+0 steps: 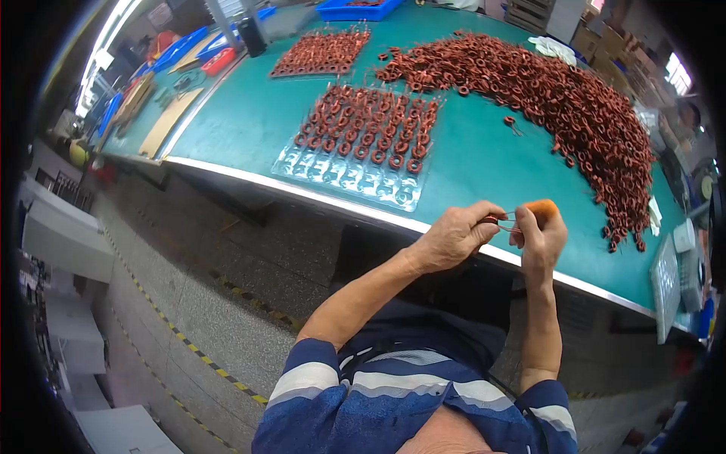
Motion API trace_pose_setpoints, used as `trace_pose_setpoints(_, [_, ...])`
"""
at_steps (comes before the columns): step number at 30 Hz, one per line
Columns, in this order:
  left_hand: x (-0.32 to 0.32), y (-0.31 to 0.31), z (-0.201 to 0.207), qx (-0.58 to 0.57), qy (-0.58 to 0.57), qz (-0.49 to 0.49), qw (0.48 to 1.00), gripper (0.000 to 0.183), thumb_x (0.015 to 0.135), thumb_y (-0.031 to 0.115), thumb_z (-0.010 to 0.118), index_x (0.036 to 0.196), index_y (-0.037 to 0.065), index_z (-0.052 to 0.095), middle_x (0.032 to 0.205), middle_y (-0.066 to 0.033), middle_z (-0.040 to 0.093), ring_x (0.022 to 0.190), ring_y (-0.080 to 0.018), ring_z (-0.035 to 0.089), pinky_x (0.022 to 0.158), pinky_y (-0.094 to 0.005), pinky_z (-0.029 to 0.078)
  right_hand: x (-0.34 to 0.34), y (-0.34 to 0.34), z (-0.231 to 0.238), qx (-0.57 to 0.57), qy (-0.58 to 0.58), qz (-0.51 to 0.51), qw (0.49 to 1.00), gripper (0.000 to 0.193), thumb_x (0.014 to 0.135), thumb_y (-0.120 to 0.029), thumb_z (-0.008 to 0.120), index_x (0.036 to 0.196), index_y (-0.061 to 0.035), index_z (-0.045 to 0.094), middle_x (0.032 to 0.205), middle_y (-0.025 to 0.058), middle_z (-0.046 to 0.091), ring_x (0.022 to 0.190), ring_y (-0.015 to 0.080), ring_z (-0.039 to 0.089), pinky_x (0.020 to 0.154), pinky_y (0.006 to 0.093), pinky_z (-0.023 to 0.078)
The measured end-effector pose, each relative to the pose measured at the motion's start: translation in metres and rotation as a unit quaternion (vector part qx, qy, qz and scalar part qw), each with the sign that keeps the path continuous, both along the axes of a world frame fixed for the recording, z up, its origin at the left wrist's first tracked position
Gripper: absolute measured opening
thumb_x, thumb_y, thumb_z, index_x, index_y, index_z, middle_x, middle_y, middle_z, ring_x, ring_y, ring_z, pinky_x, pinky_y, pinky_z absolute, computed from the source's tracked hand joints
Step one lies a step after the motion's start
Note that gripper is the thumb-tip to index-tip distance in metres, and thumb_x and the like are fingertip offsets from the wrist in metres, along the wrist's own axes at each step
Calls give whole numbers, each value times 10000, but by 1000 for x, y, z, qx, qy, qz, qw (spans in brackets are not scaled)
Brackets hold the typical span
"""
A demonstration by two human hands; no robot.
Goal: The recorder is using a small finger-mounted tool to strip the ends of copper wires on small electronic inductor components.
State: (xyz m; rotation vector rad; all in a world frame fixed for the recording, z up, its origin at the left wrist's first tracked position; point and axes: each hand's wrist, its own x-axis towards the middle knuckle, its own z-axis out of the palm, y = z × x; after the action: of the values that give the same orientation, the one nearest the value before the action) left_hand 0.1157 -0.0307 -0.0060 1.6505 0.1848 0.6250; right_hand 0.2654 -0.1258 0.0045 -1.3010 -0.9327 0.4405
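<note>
At the table's front edge my left hand (454,240) pinches a small red-brown toroidal coil (490,220) between thumb and fingertips. Two thin wire leads (510,225) run from the coil to my right hand (541,240), whose thumb and fingers are closed on their ends. An orange piece (543,206) covers or lies against the right index finger; which of these I cannot tell. Left of my hands lies a clear plastic tray (352,181) with rows of similar coils, leads upward; its nearest pockets hold none.
A large heap of coils (560,98) curves across the back and right of the green table (476,166). One loose coil (510,121) lies before it. Behind the near tray sits another filled tray (321,51). A blue bin (359,9) stands at the far edge, white cloth (553,50) by the heap.
</note>
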Motion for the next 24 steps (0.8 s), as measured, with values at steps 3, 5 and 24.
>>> trace_pose_setpoints(3, [-3,-8,5,27,-23,41,999,238,969,155,527,1151,5,566,667,-17,520,589,-94,493,550,-257,426,-10,-2,2,54,-51,-25,997,156,902,-126,663,901,16,598,618,28,553,485,83,506,447,207,380])
trace_pose_setpoints(5, [-4,-7,3,-10,-22,23,999,228,966,154,530,1134,4,568,655,-11,506,581,-88,482,541,-253,415,-13,1,10,71,110,44,990,155,910,-120,648,966,20,611,672,46,588,527,84,537,472,198,396])
trace_pose_setpoints(24, [17,1,-7,195,-4,158,968,243,942,135,549,1140,3,500,773,-174,619,711,-337,628,620,-385,489,-5,-8,-17,-60,52,56,995,246,949,-237,613,947,8,639,677,31,590,506,72,524,448,181,373])
